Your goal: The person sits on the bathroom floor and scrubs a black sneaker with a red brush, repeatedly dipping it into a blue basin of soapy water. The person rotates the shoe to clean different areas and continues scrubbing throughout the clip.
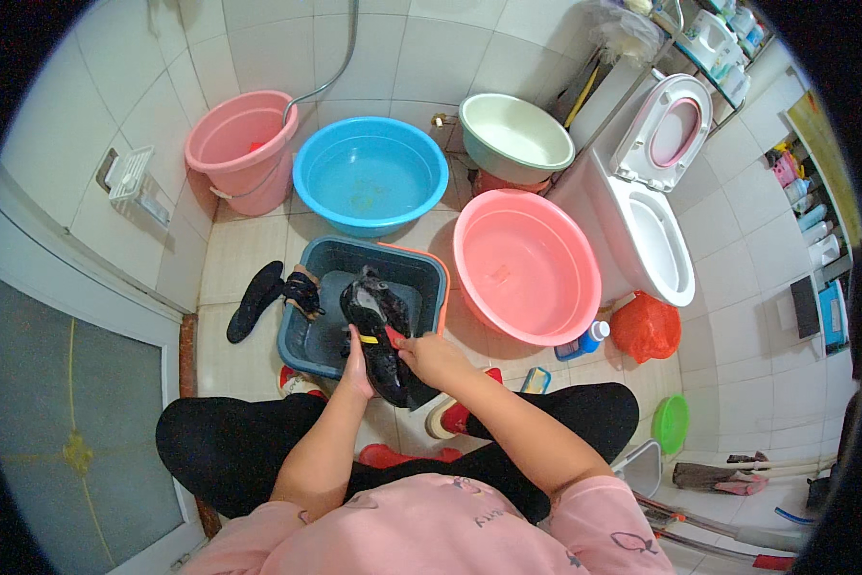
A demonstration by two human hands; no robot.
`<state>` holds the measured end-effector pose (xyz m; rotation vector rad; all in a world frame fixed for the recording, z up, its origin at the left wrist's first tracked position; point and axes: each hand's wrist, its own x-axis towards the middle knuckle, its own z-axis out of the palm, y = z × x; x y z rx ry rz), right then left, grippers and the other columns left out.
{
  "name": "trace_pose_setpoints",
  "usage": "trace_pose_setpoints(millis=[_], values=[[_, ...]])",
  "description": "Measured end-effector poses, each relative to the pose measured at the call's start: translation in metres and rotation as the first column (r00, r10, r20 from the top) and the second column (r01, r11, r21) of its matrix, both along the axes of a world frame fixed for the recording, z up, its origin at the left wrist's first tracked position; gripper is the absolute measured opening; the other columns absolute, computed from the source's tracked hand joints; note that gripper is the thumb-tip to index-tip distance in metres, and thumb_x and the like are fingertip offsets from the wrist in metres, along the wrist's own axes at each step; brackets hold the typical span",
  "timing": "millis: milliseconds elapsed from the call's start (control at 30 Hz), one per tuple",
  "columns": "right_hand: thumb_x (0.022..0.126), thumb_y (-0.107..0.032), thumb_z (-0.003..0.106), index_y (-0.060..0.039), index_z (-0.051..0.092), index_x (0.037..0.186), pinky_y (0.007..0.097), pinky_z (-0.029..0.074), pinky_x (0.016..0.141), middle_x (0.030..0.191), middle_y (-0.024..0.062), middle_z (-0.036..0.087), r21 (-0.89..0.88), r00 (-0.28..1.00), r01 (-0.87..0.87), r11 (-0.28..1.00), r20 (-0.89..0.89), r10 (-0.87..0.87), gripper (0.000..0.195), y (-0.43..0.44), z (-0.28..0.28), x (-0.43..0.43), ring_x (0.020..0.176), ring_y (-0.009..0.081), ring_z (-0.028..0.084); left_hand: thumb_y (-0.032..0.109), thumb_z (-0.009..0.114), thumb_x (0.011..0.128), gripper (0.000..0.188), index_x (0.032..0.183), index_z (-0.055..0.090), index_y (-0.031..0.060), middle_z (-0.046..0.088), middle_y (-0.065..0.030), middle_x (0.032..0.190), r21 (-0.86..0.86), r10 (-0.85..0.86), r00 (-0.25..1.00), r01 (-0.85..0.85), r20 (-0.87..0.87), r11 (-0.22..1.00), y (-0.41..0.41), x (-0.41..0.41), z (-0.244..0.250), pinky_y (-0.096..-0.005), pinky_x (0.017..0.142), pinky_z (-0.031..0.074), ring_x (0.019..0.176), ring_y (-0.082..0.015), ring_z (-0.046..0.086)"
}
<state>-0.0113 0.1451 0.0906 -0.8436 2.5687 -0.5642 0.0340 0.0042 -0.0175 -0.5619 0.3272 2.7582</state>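
Observation:
A wet black shoe [377, 370] is held at a slant above a dark grey tub [309, 352]. My left hand [358, 370] grips the shoe along its left side. A yellow strip shows across the shoe near those fingers. My right hand [434, 361] is closed around a small red object [393, 336], perhaps a brush handle, pressed against the shoe; most of it is hidden by the fingers. On the tub's left rim hangs a black item with a tan lining [302, 292]. Beside it on the tiles lies a black insole or flat shoe piece [255, 302].
Around the tub stand a blue basin [370, 136], a pink basin [524, 273], a pink bucket [240, 165] with a hose, and a pale green basin [517, 133]. To the right are a blue bottle [582, 342], a red plastic bag [645, 327], a brush [537, 380] and a toilet [657, 237].

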Motion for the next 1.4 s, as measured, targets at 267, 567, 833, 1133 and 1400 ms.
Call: trace_pose_setpoints(millis=[267, 567, 833, 1133, 1400], values=[[0.087, -0.021, 0.048, -0.0086, 0.062, 0.107, 0.0463, 0.050, 0.070, 0.083, 0.0254, 0.059, 0.009, 0.986, -0.147, 0.989, 0.076, 0.146, 0.027, -0.015, -0.007, 0.000, 0.072, 0.0417, 0.061, 0.073, 0.035, 0.082, 0.077, 0.132, 0.045, 0.0149, 0.051, -0.0107, 0.129, 0.035, 0.071, 0.995, -0.069, -0.068, 0.997, -0.012, -0.001, -0.012, -0.0453, 0.101, 0.037, 0.116, -0.0288, 0.050], [0.091, -0.019, 0.042, -0.0057, 0.062, 0.105, 0.0423, 0.053, 0.062, 0.089, 0.0225, 0.059, 0.209, 0.983, 0.009, 0.978, -0.179, 0.029, 0.028, -0.034, -0.015, 0.002, 0.073, 0.0347, 0.064, 0.071, 0.034, 0.083, 0.075, 0.130, 0.046, 0.0133, 0.052, -0.0100, 0.128, -0.054, 0.074, 0.997, -0.075, -0.009, 0.996, -0.017, -0.004, -0.004, -0.0443, 0.099, 0.039, 0.115, -0.0291, 0.052], [0.092, -0.022, 0.044, -0.0066, 0.062, 0.101, 0.0447, 0.052, 0.061, 0.089, 0.0189, 0.059, 0.283, 0.964, 0.113, 0.953, -0.265, -0.036, 0.025, -0.046, -0.023, -0.013, 0.075, 0.0334, 0.064, 0.074, 0.033, 0.082, 0.078, 0.126, 0.050, 0.0125, 0.056, -0.0115, 0.122, -0.006, 0.114, 0.993, -0.114, 0.007, 0.993, -0.013, -0.010, 0.003, -0.0465, 0.096, 0.042, 0.110, -0.0300, 0.055], [0.088, -0.022, 0.048, -0.0064, 0.063, 0.106, 0.0449, 0.050, 0.072, 0.085, 0.0267, 0.061, -0.024, 0.996, 0.031, 0.999, -0.077, -0.033, 0.029, -0.049, -0.027, -0.019, 0.081, 0.0378, 0.062, 0.074, 0.037, 0.079, 0.078, 0.127, 0.050, 0.0141, 0.055, -0.0094, 0.124, -0.062, 0.078, 0.997, -0.077, 0.013, 0.995, -0.011, -0.008, -0.017, -0.0454, 0.097, 0.041, 0.113, -0.0286, 0.053], [0.088, -0.026, 0.051, -0.0062, 0.063, 0.108, 0.0427, 0.047, 0.082, 0.097, 0.0243, 0.062, -0.030, 0.987, 0.126, 0.992, 0.108, -0.122, 0.030, -0.052, -0.023, -0.016, 0.091, 0.0389, 0.060, 0.077, 0.036, 0.078, 0.082, 0.125, 0.051, 0.0121, 0.057, -0.0116, 0.120, -0.012, 0.015, 0.995, -0.014, 0.094, 1.000, -0.009, -0.006, -0.015, -0.0463, 0.096, 0.041, 0.109, -0.0303, 0.054]])
